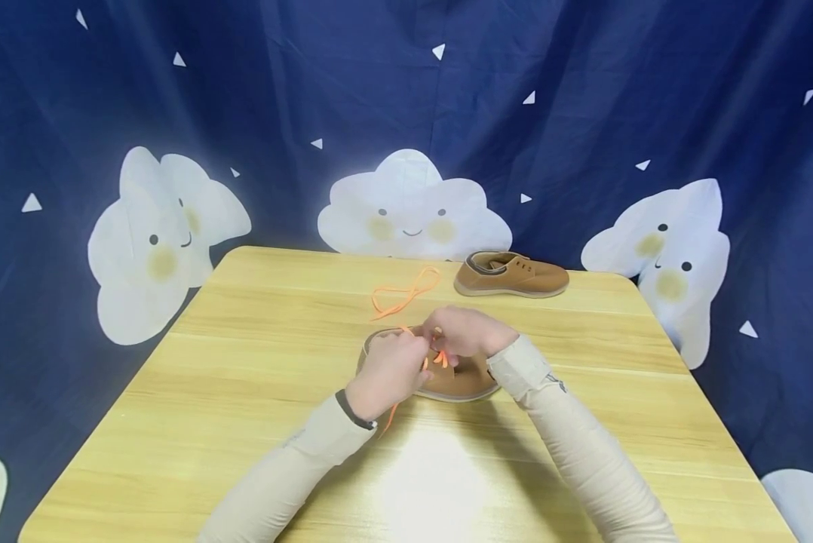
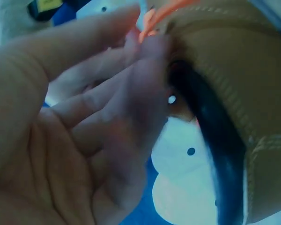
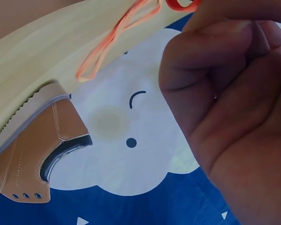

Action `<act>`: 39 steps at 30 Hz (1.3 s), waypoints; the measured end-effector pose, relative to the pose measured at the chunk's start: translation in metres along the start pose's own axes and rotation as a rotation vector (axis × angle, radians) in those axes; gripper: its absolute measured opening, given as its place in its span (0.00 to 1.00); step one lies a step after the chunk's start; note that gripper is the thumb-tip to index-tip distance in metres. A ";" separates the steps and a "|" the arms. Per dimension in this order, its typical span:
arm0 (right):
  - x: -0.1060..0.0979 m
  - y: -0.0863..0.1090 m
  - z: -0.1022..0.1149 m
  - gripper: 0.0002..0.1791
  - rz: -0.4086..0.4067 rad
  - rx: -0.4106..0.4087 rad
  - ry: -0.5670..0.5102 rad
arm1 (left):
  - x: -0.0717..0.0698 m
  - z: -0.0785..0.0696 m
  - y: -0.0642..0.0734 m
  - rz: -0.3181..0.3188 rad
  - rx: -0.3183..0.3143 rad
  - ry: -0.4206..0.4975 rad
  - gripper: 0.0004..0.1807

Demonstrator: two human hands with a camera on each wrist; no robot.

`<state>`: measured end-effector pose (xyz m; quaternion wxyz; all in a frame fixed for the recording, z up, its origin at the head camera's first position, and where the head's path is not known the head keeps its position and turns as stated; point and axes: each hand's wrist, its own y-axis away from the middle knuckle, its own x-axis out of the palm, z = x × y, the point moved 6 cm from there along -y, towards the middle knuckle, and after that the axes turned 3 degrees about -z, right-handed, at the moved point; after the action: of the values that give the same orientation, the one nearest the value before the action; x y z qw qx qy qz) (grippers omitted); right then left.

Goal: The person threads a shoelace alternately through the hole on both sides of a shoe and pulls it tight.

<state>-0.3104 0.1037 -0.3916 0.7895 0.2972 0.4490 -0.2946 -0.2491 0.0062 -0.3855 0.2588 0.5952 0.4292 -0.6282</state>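
Note:
A brown shoe (image 1: 457, 386) sits on the table under both hands, partly covered by them. An orange shoelace (image 1: 442, 359) shows at its eyelets. My left hand (image 1: 389, 369) is over the shoe's near side; in the left wrist view its thumb and forefinger pinch the lace (image 2: 171, 9) beside the shoe's tan upper (image 2: 246, 79). From the right, my right hand (image 1: 470, 332) meets the left one, with curled fingers gripping the lace at the eyelets. In the right wrist view an orange loop (image 3: 180, 6) comes out by those curled fingers; their tips are partly hidden.
Farther back on the wooden table (image 1: 243, 339) lies a loose loop of orange lace (image 1: 406, 292). A second brown shoe (image 1: 522, 279), with bare eyelets, stands near the back edge at the right. Behind the table hangs a dark blue curtain (image 1: 366, 83) with printed clouds.

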 end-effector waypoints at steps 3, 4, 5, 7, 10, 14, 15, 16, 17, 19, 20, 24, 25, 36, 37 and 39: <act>0.000 0.000 0.000 0.13 -0.002 -0.006 -0.009 | 0.003 -0.001 0.000 -0.051 -0.015 -0.045 0.11; 0.000 0.000 0.000 0.12 -0.001 -0.013 -0.012 | 0.004 -0.001 0.000 -0.062 -0.020 -0.050 0.11; 0.001 0.000 0.001 0.12 0.001 -0.019 -0.015 | 0.004 -0.001 0.000 -0.070 -0.027 -0.055 0.13; 0.001 0.001 0.001 0.12 0.004 -0.032 -0.025 | 0.005 0.001 0.000 -0.071 -0.041 -0.052 0.18; 0.000 0.001 0.000 0.12 0.005 -0.043 -0.031 | 0.005 0.004 -0.001 -0.036 -0.050 -0.002 0.25; -0.003 0.002 -0.001 0.12 -0.010 -0.041 -0.031 | 0.005 0.008 -0.002 0.053 -0.055 0.125 0.28; -0.004 0.002 -0.001 0.12 -0.017 -0.049 -0.028 | 0.005 0.009 -0.002 0.077 -0.053 0.147 0.28; -0.005 0.003 -0.002 0.12 -0.025 -0.060 -0.029 | 0.005 0.010 -0.002 0.102 -0.054 0.168 0.28; -0.007 0.004 -0.002 0.12 -0.040 -0.076 -0.037 | 0.005 0.011 -0.001 0.127 -0.054 0.186 0.27; -0.010 0.007 -0.005 0.13 -0.085 -0.108 -0.065 | 0.005 0.013 -0.001 0.165 -0.054 0.213 0.27; -0.013 0.010 -0.008 0.13 -0.120 -0.117 -0.081 | 0.005 0.013 -0.001 0.179 -0.053 0.225 0.27; -0.019 0.027 -0.023 0.15 -0.246 -0.094 -0.144 | 0.005 0.014 -0.001 0.218 -0.050 0.246 0.28; -0.018 0.032 -0.028 0.18 -0.257 -0.072 -0.152 | 0.005 0.014 -0.001 0.223 -0.049 0.247 0.29; 0.027 0.049 -0.066 0.47 -0.085 0.182 -0.124 | 0.005 0.019 -0.002 0.271 -0.025 0.256 0.32; 0.027 0.049 -0.066 0.45 -0.089 0.185 -0.130 | 0.005 0.020 -0.002 0.281 -0.027 0.268 0.32; 0.028 0.049 -0.068 0.43 -0.091 0.183 -0.132 | 0.005 0.024 -0.002 0.294 -0.033 0.295 0.31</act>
<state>-0.2991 0.1793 -0.4347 0.7727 0.3273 0.3800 -0.3890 -0.2642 -0.0121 -0.3914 0.2919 0.7326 0.3812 -0.4824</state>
